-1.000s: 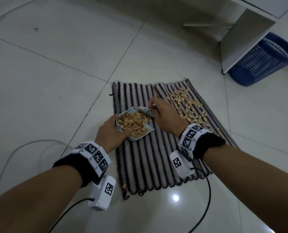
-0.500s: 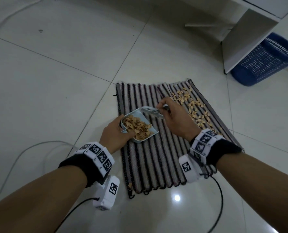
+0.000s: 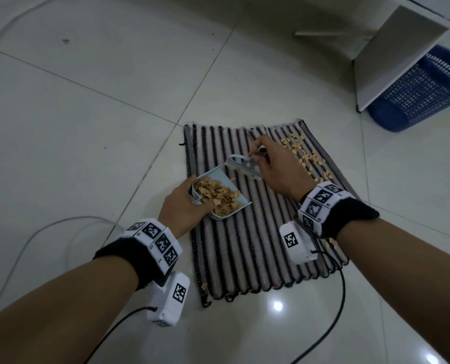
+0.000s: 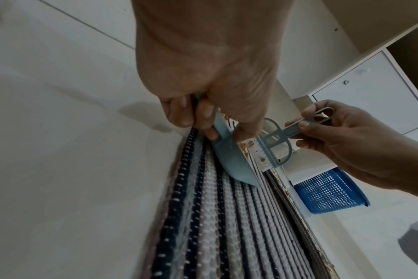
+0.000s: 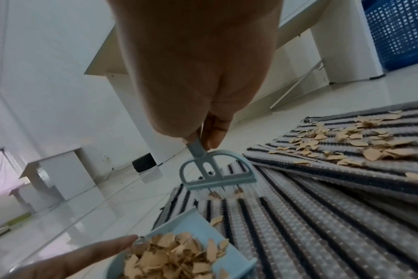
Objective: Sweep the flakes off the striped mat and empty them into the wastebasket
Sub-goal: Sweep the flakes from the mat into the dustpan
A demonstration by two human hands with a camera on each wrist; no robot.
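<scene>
Down on a pale tiled floor (image 3: 113,106), a person kneels over a woven mat with dark and pale stripes (image 3: 244,253). Their left hand (image 3: 184,206) has its fingers curled round the back of a small pale blue plastic dustpan (image 3: 229,185), which rests on the mat and is heaped with tan, papery flakes (image 3: 218,197). Its open lip faces away from the person, toward the brush. Their right hand (image 3: 276,169) pinches the thin handle of a small pale blue hand brush with white bristles (image 5: 217,175), bristles touching the mat just beyond the dustpan's lip, with a few flakes caught in front of them.

More loose flakes lie scattered on the far right part of the mat (image 3: 308,158), beyond and to the right of the right hand, in a band running roughly along the stripes. So the remaining pile is nearer the brush hand than the dustpan hand; the next stroke would likely need to pull leftward and toward the dustpan.

Well apart, at the far right beside a white cabinet panel (image 3: 392,56), lies a dark blue plastic mesh wastebasket (image 3: 418,95), apparently tipped on its side.
</scene>
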